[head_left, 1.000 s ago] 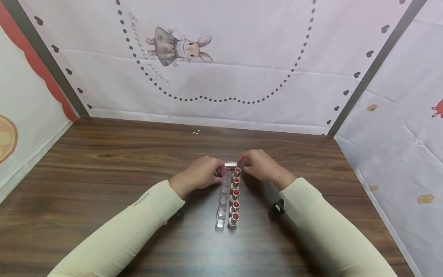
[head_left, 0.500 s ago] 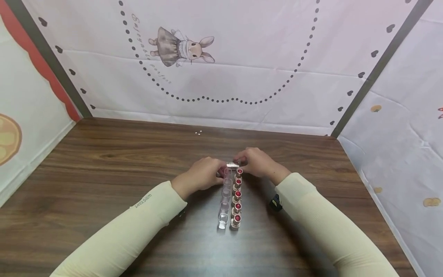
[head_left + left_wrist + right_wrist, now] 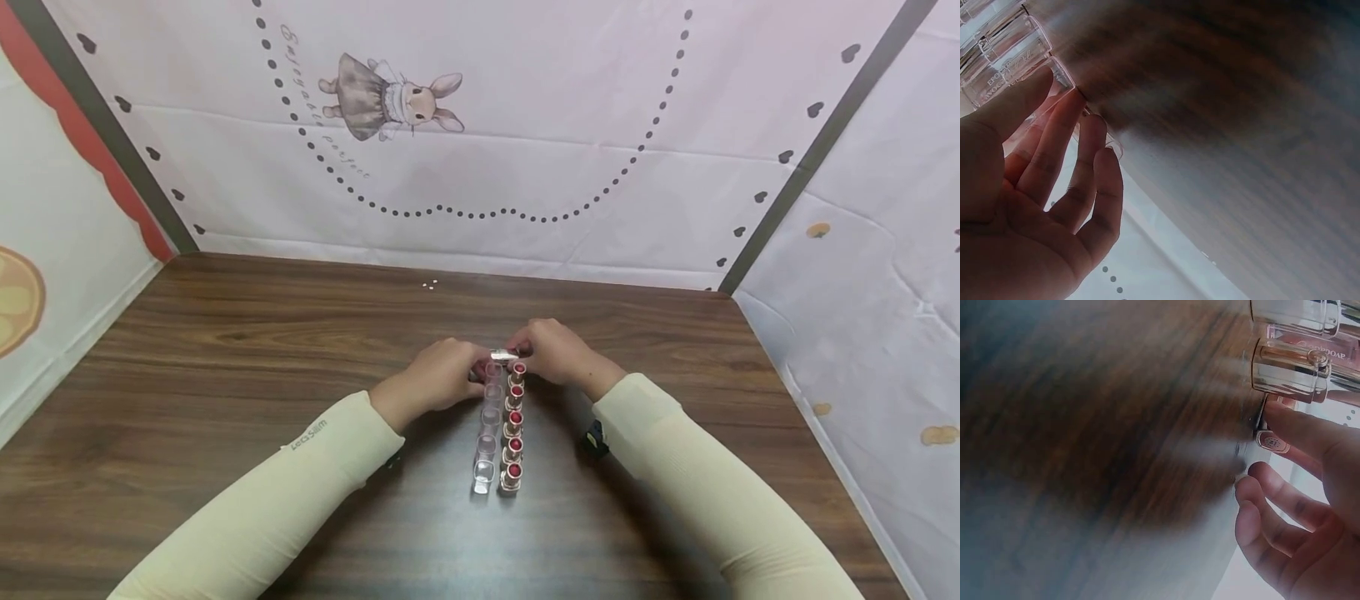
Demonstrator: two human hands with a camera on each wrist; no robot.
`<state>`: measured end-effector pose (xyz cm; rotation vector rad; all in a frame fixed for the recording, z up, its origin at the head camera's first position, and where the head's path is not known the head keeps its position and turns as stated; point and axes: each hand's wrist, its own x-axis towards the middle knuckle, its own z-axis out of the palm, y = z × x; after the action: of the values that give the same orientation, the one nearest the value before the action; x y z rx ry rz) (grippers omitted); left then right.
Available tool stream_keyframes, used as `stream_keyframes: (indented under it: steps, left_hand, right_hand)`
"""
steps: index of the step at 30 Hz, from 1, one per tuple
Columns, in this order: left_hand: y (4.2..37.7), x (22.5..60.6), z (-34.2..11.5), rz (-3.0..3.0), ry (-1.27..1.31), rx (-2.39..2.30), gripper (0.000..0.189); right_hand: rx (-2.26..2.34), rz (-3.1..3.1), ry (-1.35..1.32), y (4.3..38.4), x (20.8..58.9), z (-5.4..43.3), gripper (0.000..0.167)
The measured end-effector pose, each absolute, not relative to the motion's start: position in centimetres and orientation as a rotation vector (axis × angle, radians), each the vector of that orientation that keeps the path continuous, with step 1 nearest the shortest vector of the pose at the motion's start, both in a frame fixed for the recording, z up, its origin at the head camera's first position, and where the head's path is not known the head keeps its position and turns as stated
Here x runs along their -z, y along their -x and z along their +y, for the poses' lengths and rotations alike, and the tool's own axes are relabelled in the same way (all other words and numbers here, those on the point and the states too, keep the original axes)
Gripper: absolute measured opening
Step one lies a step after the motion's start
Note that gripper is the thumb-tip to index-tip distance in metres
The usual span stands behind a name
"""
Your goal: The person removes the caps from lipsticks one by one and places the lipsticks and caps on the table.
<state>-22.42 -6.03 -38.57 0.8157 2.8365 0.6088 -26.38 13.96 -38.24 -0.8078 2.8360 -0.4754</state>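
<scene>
Several open lipsticks (image 3: 513, 421) with red tips stand upright in a row running away from me. Parallel to them on the left is a row of clear lipstick caps (image 3: 491, 417). My left hand (image 3: 442, 372) has its thumb and forefinger around the farthest clear cap (image 3: 1060, 78). Beyond both rows, a shiny lipstick (image 3: 504, 356) lies sideways between my hands. My right hand (image 3: 555, 354) pinches its right end, where a round label (image 3: 1272, 442) shows in the right wrist view. Fingers partly cover the lying lipstick's ends.
Small white bits (image 3: 430, 285) lie on the wooden table (image 3: 262, 333) near the back. A printed cloth wall (image 3: 525, 192) rises behind the table, with further cloth walls at left and right.
My right hand has moved left and taken hold of the end of the lying lipstick. The left hand stays at the far cap. The head view has shifted slightly.
</scene>
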Motion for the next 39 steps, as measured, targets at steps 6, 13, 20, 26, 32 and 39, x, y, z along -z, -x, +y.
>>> stream_keyframes:
  steps: [6, 13, 20, 26, 32, 39]
  left_hand:
    - [22.3, 38.4, -6.2, 2.837, -0.828, -0.608, 0.016]
    - [22.6, 38.6, -6.1, 2.831, -0.813, -0.615, 0.018]
    - [22.6, 38.6, -6.0, 2.831, -0.808, -0.624, 0.020]
    - [22.5, 38.7, -6.0, 2.819, -0.791, -0.630, 0.021]
    - [22.4, 38.8, -6.1, 2.824, -0.802, -0.635, 0.018]
    - [22.4, 38.9, -6.4, 2.803, -0.825, -0.665, 0.015]
  right_hand:
    - [0.520, 2.890, 0.760, 26.2, 38.2, 14.5, 0.017]
    - [0.648, 2.942, 0.632, 25.7, 37.9, 16.3, 0.022]
    - [0.804, 2.992, 0.592, 24.3, 36.9, 18.2, 0.019]
    - [0.950, 3.015, 0.654, 22.0, 36.1, 18.7, 0.016]
    - [1.019, 3.021, 0.754, 19.5, 35.8, 18.3, 0.020]
    - [1.025, 2.991, 0.801, 17.1, 35.5, 17.4, 0.022]
